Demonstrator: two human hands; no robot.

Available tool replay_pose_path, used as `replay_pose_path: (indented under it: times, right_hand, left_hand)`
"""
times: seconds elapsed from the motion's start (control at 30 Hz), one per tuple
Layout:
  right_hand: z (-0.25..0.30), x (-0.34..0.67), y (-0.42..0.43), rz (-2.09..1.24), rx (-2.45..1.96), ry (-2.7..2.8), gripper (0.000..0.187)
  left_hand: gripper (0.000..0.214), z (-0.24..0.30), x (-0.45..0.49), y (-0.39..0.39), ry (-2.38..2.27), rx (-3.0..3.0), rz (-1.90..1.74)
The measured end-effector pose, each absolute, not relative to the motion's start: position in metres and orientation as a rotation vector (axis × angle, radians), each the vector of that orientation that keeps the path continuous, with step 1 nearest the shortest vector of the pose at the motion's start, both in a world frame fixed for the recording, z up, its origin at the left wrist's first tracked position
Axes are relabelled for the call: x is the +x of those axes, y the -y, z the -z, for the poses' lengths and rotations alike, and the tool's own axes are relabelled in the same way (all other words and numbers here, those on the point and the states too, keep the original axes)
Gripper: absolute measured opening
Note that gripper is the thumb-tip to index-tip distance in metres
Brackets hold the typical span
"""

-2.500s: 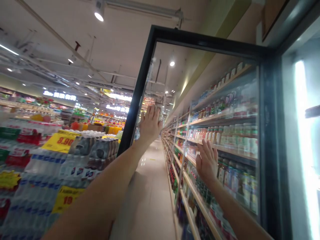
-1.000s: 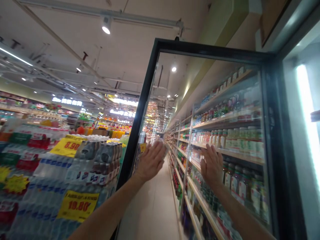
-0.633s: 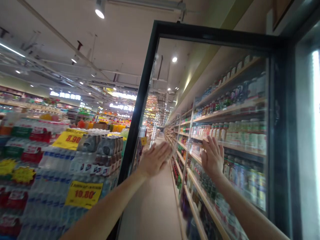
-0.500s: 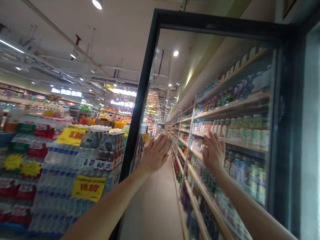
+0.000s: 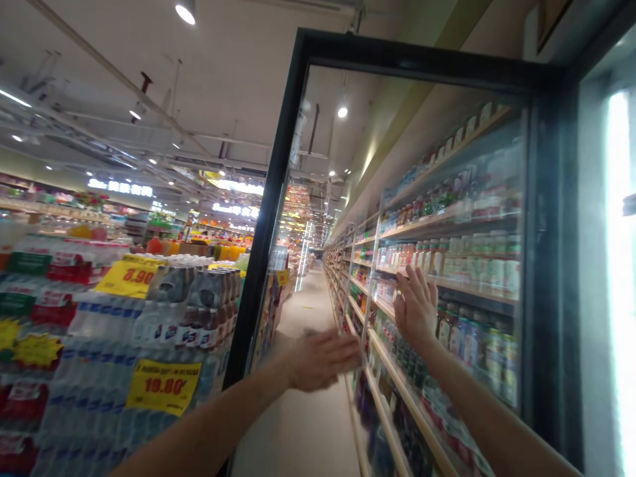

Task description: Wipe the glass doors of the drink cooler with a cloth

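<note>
A black-framed glass door (image 5: pixel 268 199) stands open before me, with an aisle and shelves showing through its pane. My right hand (image 5: pixel 417 308) is raised against or very close to the glass, fingers stretched out and nothing in it. My left hand (image 5: pixel 325 358) is lower and to the left, its fingers extended and slightly blurred, palm turned down, also without anything in it. Whether it touches the pane I cannot tell. Through the glass, past my right hand, bottled drinks (image 5: pixel 462 255) stand in rows on shelves.
Shrink-wrapped bottle packs (image 5: pixel 163 321) are stacked on the left with yellow price signs (image 5: pixel 163 384) on them. Wooden shelf edges (image 5: pixel 392 358) run away along the right. At the far right a lit cooler interior (image 5: pixel 616 218) shows beside the door frame.
My left hand has moved down and slightly right, its fingers swinging from pointing up to pointing sideways. My right hand stays raised. The whole view has shifted a little.
</note>
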State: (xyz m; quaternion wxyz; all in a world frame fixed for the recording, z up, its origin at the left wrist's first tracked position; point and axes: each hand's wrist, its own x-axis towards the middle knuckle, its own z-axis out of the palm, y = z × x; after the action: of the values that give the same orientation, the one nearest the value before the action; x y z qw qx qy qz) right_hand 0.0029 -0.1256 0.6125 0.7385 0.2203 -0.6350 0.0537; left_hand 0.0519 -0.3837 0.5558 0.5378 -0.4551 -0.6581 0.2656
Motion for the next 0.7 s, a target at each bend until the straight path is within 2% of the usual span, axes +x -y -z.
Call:
replay_pose_path:
  times: [0.1,0.27,0.47,0.6,0.7]
  right_hand:
    - [-0.613,0.002,0.125,-0.108,0.485,1.384,0.046]
    - [-0.613,0.002,0.125,-0.122,0.487,1.378,0.045]
    - [-0.612,0.002,0.121,-0.184,0.544,1.411,0.044]
    - [-0.614,0.016,0.128,-0.316,0.669,1.346,0.047]
    - [-0.613,0.032,0.152,-0.403,0.937,1.345,0.053]
  left_hand:
    - [0.045,-0.553,0.05,0.38,1.529,-1.224,-0.718]
    - [0.052,-0.598,0.052,0.385,1.631,-0.489,-0.281]
    - [0.05,-0.561,0.054,0.369,1.553,-0.947,-0.491]
    - [0.051,-0.596,0.044,0.332,1.627,-0.495,0.058]
    - [0.051,-0.633,0.04,0.311,1.64,-0.4,0.471]
